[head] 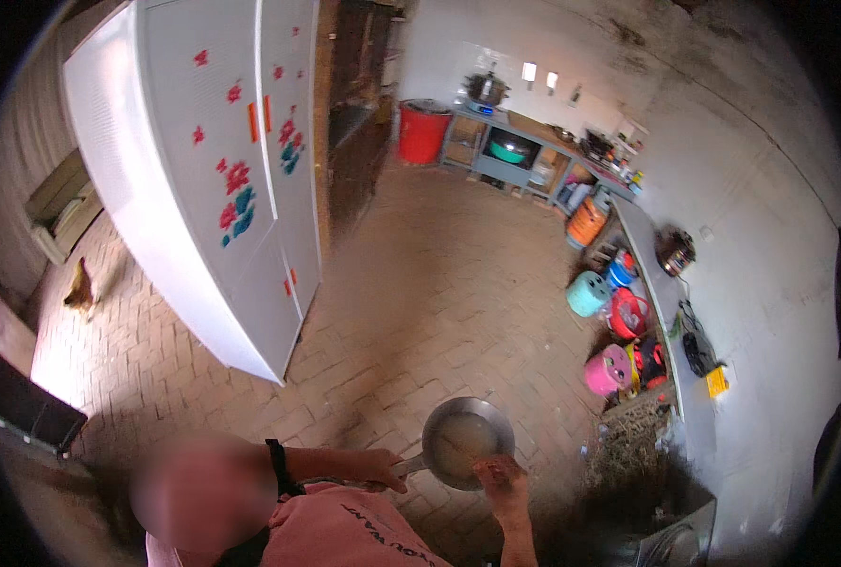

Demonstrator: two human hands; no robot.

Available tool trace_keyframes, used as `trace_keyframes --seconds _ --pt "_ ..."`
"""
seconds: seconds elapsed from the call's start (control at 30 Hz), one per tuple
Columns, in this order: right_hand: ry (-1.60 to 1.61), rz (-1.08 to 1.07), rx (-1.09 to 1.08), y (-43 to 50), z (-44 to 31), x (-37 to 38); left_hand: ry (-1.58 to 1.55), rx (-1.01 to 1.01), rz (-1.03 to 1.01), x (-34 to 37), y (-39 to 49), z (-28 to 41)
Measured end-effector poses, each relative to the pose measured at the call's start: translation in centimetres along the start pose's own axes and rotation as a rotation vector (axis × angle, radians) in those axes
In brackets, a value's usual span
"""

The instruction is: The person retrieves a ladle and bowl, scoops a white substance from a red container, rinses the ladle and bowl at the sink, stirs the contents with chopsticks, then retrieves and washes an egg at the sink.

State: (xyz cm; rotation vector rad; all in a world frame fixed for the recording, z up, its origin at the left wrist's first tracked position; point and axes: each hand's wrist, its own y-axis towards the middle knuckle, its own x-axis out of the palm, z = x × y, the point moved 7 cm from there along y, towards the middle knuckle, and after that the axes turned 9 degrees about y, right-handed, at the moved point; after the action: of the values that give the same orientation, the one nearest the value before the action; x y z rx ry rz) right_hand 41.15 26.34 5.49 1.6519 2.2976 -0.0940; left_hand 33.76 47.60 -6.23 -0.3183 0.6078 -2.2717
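Note:
A metal pan (pixel 440 431) with a long handle is held before my body, above the brick floor. Cloudy, pale brownish contents (pixel 465 441) lie in its bowl; whether they are only liquid cannot be made out. My left hand (pixel 381 470) is closed around the pan's handle (pixel 412 466). At the opposite side of the pan, my right hand (pixel 502 480) is bent over the rim with its fingertips over the inside. Blur hides whether those fingers grip the rim or hold something small.
A tall white cabinet (pixel 201 177) with flower decals stands ahead to the left. Along the right wall runs a counter (pixel 665 283), with buckets (pixel 608 370) and an orange gas cylinder (pixel 588 221) below. A red bin (pixel 422 135) is at the back. A chicken (pixel 79 287) stands far left.

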Motion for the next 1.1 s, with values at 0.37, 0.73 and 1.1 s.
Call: trace_keyframes --seconds 0.37,0.73,1.1 --pt "-0.363 -0.594 0.189 1.1 2.5 8.4 -0.259 0.005 0.18 1.5 -9.1 -6.1" --pt "0.293 -0.683 0.11 2.0 1.1 24.8 -0.309 0.032 0.33 -2.8 -27.3 -14.7" --pt "0.181 -0.692 0.114 -0.1 -8.6 50.5 -0.513 0.003 0.537 -2.6 -45.2 -29.2"
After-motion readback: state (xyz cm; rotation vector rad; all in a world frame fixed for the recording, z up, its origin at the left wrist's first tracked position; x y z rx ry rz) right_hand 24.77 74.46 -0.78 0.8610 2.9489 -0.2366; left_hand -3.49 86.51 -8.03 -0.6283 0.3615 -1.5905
